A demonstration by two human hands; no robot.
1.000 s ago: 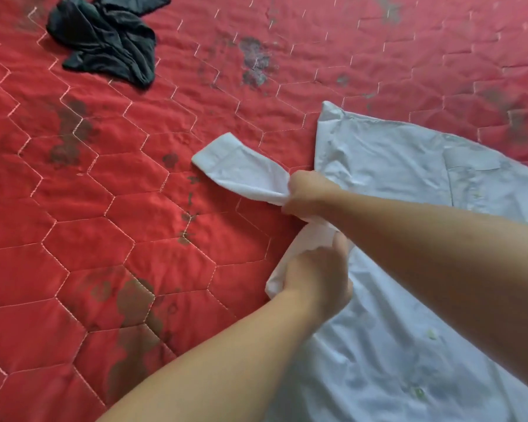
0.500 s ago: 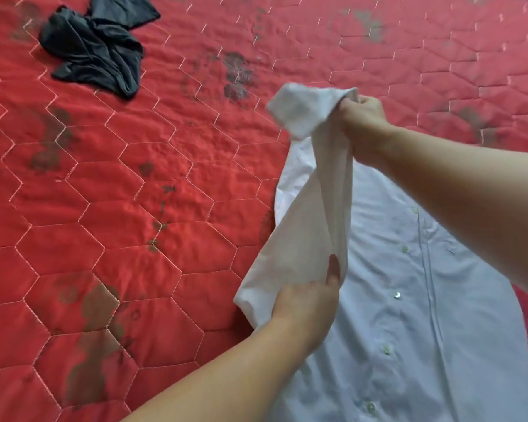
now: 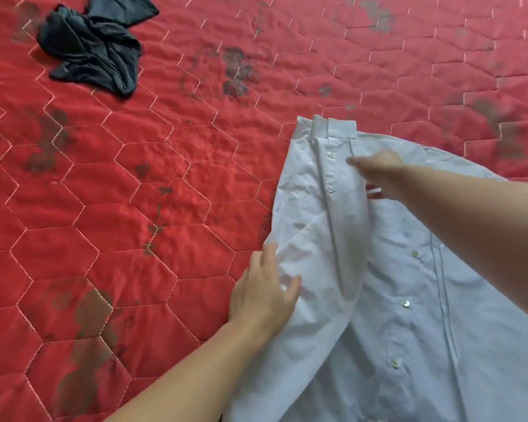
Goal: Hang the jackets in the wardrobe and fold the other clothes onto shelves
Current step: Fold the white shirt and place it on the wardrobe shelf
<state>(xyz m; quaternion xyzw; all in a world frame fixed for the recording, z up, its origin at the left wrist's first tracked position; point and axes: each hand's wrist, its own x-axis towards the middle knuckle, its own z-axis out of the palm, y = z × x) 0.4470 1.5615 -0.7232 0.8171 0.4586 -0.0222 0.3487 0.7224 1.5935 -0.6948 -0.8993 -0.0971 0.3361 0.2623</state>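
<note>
A pale blue button-up shirt point(image 3: 409, 315) lies front up on the right side of the red quilted bedspread point(image 3: 134, 208). Its left sleeve point(image 3: 339, 208) is folded lengthwise over the shirt's front, with the cuff at the far end. My left hand point(image 3: 262, 293) rests on the shirt's folded left edge, fingers spread and thumb on the fabric. My right hand point(image 3: 378, 175) touches the sleeve just below the cuff, thumb and fingers apart. A crumpled dark garment point(image 3: 95, 47) lies at the far left of the bed.
The bedspread has a hexagon stitch pattern with faded dark floral prints. It fills the whole view to the left of the shirt and beyond it.
My right hand has carried the lifted sleeve down and laid it flat along the shirt's front, then loosened its grip. My left hand went from holding the sleeve's base to resting on the fold.
</note>
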